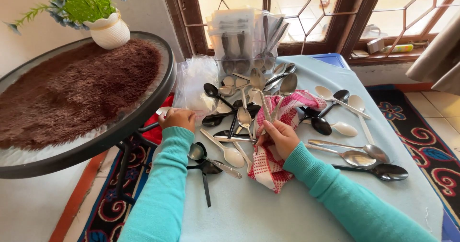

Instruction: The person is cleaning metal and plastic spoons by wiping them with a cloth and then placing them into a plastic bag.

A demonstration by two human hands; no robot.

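Starting at the far left, a round glass-topped table point(158, 91) with a dark rim carries a shaggy brown rug point(72, 93) and a white ceramic pot point(111, 31) of green and blue artificial flowers. Just beside its rim, on the low table covered with a pale blue cloth point(268, 213), the left hand point(178, 119) in a turquoise knitted sleeve is curled shut on a white spoon point(163, 110), of which only a pale rounded end shows past the fingers. Behind that hand lies a crumpled clear plastic bag point(196, 81). Below the left wrist lie a black plastic spoon point(205, 184) and a shiny steel spoon point(213, 163), crossing each other, with a white plastic spoon point(229, 153) just to their right. Further back sits a jumbled heap of mixed steel, black and white spoons point(249, 93), and behind it, against the wooden window frame, a clear plastic box point(244, 41) holds more cutlery upright. Right of centre, the right hand point(281, 137) is closed, fingers pinching a red-and-white checked cloth point(270, 163) around the thin handle of a steel spoon point(261, 86) whose bowl points up and away; the cloth drapes over the heap at its top and down under the palm. To the right, well apart from the hand, lie a black spoon point(320, 124), three white spoons point(342, 128), two steel spoons point(354, 157) and a dark glossy spoon point(385, 171) near the table's edge. A patterned red and dark carpet point(431, 151) covers the floor beyond.
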